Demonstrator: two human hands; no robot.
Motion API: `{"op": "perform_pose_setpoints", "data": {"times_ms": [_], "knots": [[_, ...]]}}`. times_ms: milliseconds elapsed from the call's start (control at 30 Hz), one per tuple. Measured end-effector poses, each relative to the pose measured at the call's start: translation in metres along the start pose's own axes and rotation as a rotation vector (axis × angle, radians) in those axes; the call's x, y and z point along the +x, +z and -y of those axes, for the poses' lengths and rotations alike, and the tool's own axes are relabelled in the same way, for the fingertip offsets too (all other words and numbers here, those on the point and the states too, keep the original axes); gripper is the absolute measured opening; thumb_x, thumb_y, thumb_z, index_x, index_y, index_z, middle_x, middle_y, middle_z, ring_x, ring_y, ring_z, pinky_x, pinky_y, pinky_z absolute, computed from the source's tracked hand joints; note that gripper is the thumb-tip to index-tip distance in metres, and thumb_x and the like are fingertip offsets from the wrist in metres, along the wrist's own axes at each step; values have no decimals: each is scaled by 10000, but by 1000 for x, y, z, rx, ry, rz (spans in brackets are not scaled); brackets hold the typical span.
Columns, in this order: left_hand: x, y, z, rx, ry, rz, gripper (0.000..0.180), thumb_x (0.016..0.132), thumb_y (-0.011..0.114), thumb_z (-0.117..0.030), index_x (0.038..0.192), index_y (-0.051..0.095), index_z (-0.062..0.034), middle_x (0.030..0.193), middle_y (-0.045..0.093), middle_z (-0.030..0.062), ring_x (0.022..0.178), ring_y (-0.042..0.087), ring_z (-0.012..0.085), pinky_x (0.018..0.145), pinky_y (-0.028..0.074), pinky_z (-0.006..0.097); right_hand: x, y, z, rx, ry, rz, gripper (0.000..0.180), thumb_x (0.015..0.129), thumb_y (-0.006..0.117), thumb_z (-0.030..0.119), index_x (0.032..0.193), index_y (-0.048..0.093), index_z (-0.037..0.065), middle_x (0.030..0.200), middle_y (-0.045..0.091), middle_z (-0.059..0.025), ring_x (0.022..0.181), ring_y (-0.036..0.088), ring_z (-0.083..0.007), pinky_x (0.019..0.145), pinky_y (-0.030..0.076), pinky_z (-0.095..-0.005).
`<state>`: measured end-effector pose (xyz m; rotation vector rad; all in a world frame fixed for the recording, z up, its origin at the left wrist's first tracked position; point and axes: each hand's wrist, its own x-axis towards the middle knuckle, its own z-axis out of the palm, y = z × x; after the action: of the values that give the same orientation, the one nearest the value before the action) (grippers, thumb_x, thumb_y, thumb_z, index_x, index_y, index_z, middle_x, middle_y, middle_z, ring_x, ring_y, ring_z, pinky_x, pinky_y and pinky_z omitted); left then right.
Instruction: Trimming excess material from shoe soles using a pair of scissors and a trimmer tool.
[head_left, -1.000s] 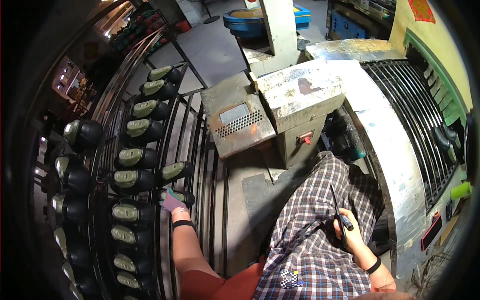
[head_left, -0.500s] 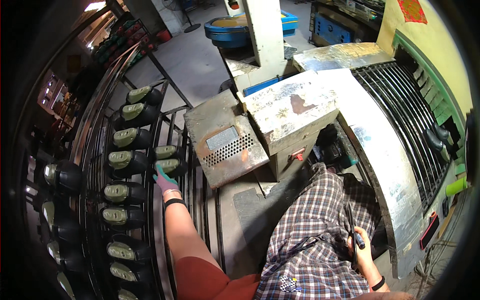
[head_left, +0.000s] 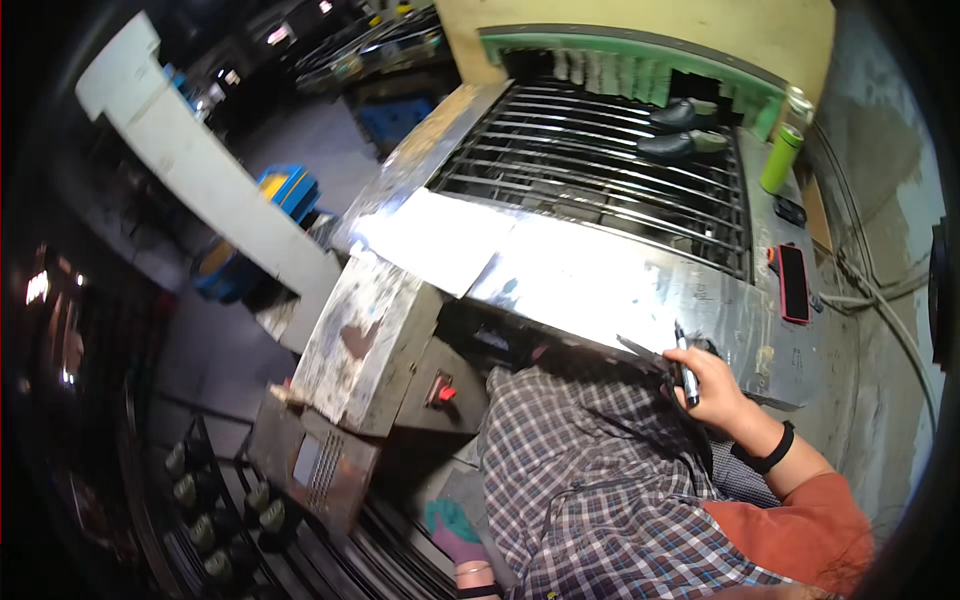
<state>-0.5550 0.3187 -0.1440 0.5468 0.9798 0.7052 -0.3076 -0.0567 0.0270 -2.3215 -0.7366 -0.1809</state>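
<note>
My bare right hand (head_left: 712, 392) is closed around a black-and-silver marker pen (head_left: 688, 368) beside the metal counter's near edge. A thin dark tool (head_left: 640, 347), its kind unclear, sticks out from the same hand. Low in the picture, my left hand (head_left: 455, 528) in a purple-and-teal glove hangs beside the checked apron (head_left: 570, 450). Its fingers look loosely bent and somewhat blurred, with nothing visible in them. Two dark shoes (head_left: 680, 146) with greenish tops lie on the conveyor bars (head_left: 580, 150) at the far right, out of reach of both hands.
The bright metal counter (head_left: 590, 275) borders the conveyor. A green bottle (head_left: 782, 160) and a red-edged phone (head_left: 793, 284) sit on its right side. A worn metal box (head_left: 350, 345) with a red switch (head_left: 446, 393) stands left. Dark shoes with green lasts (head_left: 202, 532) fill a rack lower left.
My view has swung right toward the conveyor. My left hand has left the shoes on the rack and come back beside the apron. The right hand still holds the marker pen, now nearer the counter.
</note>
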Motion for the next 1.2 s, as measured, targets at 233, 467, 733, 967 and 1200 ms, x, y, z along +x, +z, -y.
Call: {"op": "perform_pose_setpoints", "data": {"times_ms": [233,467,733,967,1200], "knots": [[-68,241,-2,602,379,895,501,911,530,32,1391,387,54,1309,528,160,1196,519,213,1037,389,316,-37,-52,-86,-243,147,-172,469,690,659,86,1151,572,80,882,599,-168,810,601,-384,694,487,-446],[-74,458,90,1207,846,1305,587,845,704,-168,1349,465,13,1268,567,176,1155,570,221,969,453,325,-83,-74,-131,-240,297,-197,535,652,635,70,1181,552,80,907,581,-203,791,577,-412,678,471,-464],[-35,647,233,1633,1504,1421,981,727,730,-503,1396,325,90,1412,356,308,1299,397,416,1085,354,430,-106,-60,-153,-262,384,-50,493,688,720,334,1154,598,228,783,599,-128,549,573,-326,474,436,-435],[-64,740,329,1650,1713,1391,1119,631,750,-596,1458,281,-6,1474,292,251,1317,372,419,1088,338,473,-104,-73,-139,-216,386,-16,507,663,748,264,1135,579,189,704,593,-82,567,597,-293,482,460,-412],[-55,736,336,2002,1747,1198,854,669,790,-427,1348,429,-54,1055,619,166,924,651,327,776,545,432,-84,-78,-141,-140,304,-70,563,630,751,185,1156,552,161,742,589,-89,593,597,-310,502,436,-415]]}}
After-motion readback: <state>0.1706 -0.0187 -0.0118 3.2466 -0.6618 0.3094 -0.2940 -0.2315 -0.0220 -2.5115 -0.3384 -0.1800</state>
